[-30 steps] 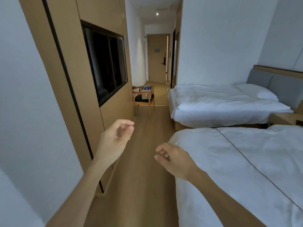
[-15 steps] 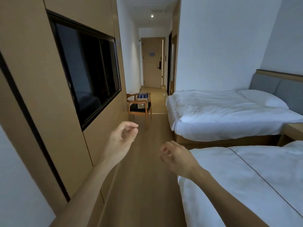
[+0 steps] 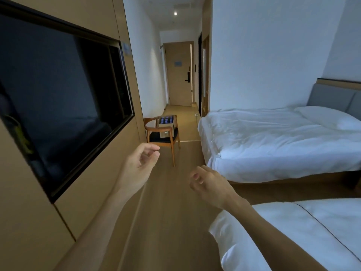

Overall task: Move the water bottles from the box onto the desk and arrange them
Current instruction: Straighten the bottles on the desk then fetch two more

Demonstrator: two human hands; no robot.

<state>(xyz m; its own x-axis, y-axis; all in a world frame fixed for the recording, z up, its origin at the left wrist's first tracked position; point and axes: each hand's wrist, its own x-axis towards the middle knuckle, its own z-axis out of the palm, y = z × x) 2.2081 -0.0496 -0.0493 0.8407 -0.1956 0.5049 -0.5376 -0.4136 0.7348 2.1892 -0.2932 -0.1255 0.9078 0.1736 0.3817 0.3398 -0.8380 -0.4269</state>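
**Empty hands in the aisle, bottles far off on a chair**

The wood wall (image 3: 64, 194) fills the left side and runs off the frame at top, left and bottom. The dark TV (image 3: 58, 98) set in it is cut off at the left edge, and its screen shows only dim reflections that cannot be read. A small label (image 3: 127, 49) at its upper right corner is too blurred to make out.

Two white beds take the right side. The far bed (image 3: 273, 143) is cut off at the right edge, with part of its pillow and grey headboard out of frame. Of the near bed (image 3: 293, 237) only one corner shows, at the bottom right.

The floor (image 3: 172, 212) runs between wall and beds to a closed door (image 3: 178, 73) at the end of the hall.

The chair (image 3: 163, 134) stands beside the wall, well apart from both hands. The box (image 3: 166, 125) sits on its seat, partly hidden by the backrest. The bottles (image 3: 166, 120) inside show only as rows of dark blue caps; their bodies are hidden. No desk is in view.

The left hand (image 3: 139, 167) is raised near the wall, fingers loosely curled and apart, holding nothing. The right hand (image 3: 210, 183) hangs lower, back toward the camera, fingers bent and apart, also empty; its palm is hidden.
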